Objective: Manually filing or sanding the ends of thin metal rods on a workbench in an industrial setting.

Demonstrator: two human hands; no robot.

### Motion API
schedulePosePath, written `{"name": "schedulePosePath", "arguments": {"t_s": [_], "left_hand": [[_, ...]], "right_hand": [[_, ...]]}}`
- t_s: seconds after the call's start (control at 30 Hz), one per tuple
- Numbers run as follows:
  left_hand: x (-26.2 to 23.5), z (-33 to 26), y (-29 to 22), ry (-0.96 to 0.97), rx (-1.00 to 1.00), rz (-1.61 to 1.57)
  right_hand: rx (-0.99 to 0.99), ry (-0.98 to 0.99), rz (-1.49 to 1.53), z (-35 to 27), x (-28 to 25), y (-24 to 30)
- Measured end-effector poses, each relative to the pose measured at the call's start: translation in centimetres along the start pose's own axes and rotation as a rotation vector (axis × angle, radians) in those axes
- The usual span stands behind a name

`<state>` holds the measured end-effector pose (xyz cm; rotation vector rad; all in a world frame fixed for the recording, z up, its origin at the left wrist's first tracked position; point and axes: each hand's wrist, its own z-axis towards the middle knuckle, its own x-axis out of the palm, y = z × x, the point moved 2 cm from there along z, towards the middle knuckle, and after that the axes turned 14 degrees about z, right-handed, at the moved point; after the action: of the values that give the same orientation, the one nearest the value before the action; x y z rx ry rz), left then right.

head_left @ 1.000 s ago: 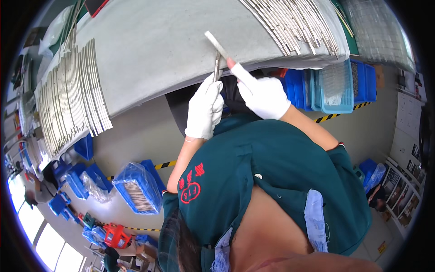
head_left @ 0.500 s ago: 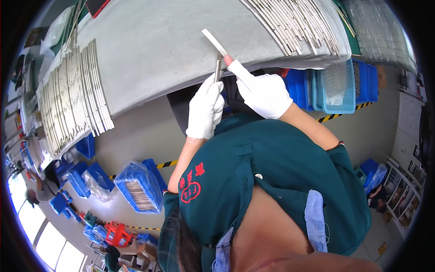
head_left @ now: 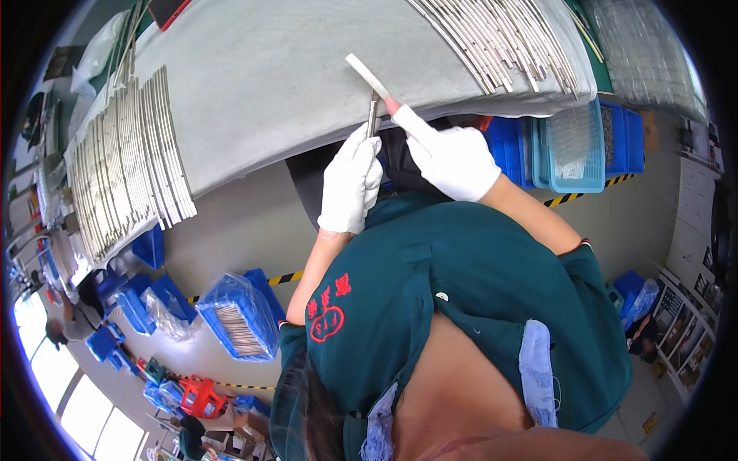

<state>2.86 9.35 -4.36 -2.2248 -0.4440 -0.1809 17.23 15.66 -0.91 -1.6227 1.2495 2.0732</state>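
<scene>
My left hand [head_left: 350,184], in a white glove, is closed round a slim metal rod [head_left: 373,115] that points up and away from me. In my right hand [head_left: 453,157], also gloved with a bare fingertip showing, is a flat white strip [head_left: 367,74]. The index finger lies along the strip's near end. The strip slants to the upper left and crosses the rod's far tip; whether they touch I cannot tell. Both hands are just off the near edge of the grey-covered table [head_left: 261,92]. The rod's lower end is hidden in my left glove.
Rows of metal rods lie on the table at the left [head_left: 127,161] and the far right [head_left: 500,42]. Below its right edge stand blue bins [head_left: 507,146] and a light-blue basket [head_left: 576,177]. A plastic-lined blue crate of rods [head_left: 238,319] sits on the floor at the left.
The white strip and my right hand have shifted slightly to the right and toward me. My left hand keeps its hold on the rod, almost in place.
</scene>
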Motion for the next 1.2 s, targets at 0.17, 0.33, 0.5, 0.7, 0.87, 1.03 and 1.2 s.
{"name": "schedulePosePath", "arguments": {"t_s": [0.17,0.33,0.5,0.7,0.87,1.03,1.2], "left_hand": [[-0.4,0.0,-0.1,0.096,-0.005,-0.053],[-0.2,-2.2,-4.1,0.186,0.052,0.254],[2.8,-2.7,-11.0,-0.035,1.28,1.182],[4.9,4.4,-12.5,-0.285,1.482,1.72],[3.2,4.2,-11.7,-0.421,1.419,1.668],[-9.5,1.6,-10.1,-1.301,0.711,1.775],[-14.0,-2.0,-6.8,-1.35,0.204,1.927]], "right_hand": [[0.0,-0.069,0.233,0.3,1.0,-1.8],[0.219,-0.048,0.241,-0.8,0.1,-2.1],[0.008,-0.177,0.136,-1.6,1.4,-3.4],[0.099,0.024,0.28,-1.7,0.1,-2.4],[0.376,0.136,0.628,-1.5,-0.4,-2.5],[0.603,-0.008,0.991,-1.4,-0.4,-3.0],[0.603,-0.024,1.221,-0.4,-0.5,-1.9]]}}
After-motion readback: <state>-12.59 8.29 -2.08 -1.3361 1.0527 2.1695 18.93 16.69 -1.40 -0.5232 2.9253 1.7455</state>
